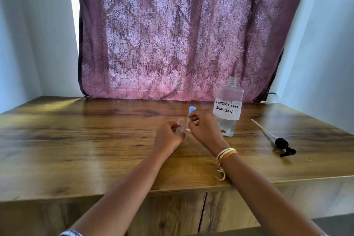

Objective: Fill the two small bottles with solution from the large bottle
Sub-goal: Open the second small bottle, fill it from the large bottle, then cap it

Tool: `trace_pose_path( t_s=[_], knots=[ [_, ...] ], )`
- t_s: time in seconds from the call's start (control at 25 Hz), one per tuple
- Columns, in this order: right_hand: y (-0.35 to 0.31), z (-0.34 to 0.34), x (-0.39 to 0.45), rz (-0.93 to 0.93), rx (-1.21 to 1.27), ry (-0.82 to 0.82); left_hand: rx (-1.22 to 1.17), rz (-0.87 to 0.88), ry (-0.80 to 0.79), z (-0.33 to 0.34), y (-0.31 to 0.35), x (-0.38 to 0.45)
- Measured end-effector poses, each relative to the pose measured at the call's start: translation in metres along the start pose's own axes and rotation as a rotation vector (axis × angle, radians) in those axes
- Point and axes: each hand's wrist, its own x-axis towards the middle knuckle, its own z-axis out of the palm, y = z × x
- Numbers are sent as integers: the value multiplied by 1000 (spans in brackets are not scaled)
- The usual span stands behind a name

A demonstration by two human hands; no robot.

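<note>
Where the two hands meet, near the middle of the wooden counter (76, 140), stand the task's small items.

Item 1, small clear bottle (180, 126): uncapped, upright, held by the left hand (168, 137). Its fingers are curled round the lower body, so the neck and open mouth stand clear above the knuckles. Whether the base touches the counter cannot be told.

Item 2, second small bottle (188, 123): clear body with a blue cap (191, 110), upright, just beside item 1 on its right. The right hand (204, 130) grips it, fingertips pinching the body just beneath the cap, which rises above the fingers. The lower body shows between the two hands.

Item 3, large bottle (229, 106): clear, uncapped, standing toward the counter's back edge, right of centre, close behind the right hand but not touched by it. A white handwritten label reads "CONTACT LENS SOLUTION". Clear liquid fills only the lowest part.

Item 4, black pump head (283, 144) with a long white dip tube: lying flat near the right edge, apart from the large bottle.

Item 5, thread bracelet (226, 154): yellow, white and orange strands on the right wrist, loose ends hanging.

Backdrop: patterned maroon curtain (182, 34) hanging behind the back edge, between pale walls.
</note>
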Motion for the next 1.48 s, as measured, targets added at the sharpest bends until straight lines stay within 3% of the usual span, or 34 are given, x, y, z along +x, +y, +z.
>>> trace_pose_path(
  t_s=[0.12, 0.44, 0.64, 0.72, 0.92, 1.2, 1.48],
  knots=[
    [7, -33, -5, 45, 32, 254, 1, 101, -131, 4, 4, -6],
    [46, -77, 27, 243, 22, 561, -84, 138, -210, 6, 3, -6],
    [85, -81, 68, 523, 492, 140, -115, 138, -207, 7, 0, -3],
    [88, -85, 72, 456, 464, 45, -135, 149, -199, 8, -1, -2],
    [70, -92, 59, 309, 518, 23, -169, 149, -181, 9, -3, -1],
    [45, -66, 28, -36, 70, 95, -157, 184, -168, 7, -2, -2],
    [56, -44, 6, -254, -70, 144, -287, 157, -211, 4, 6, -8]
  ],
)
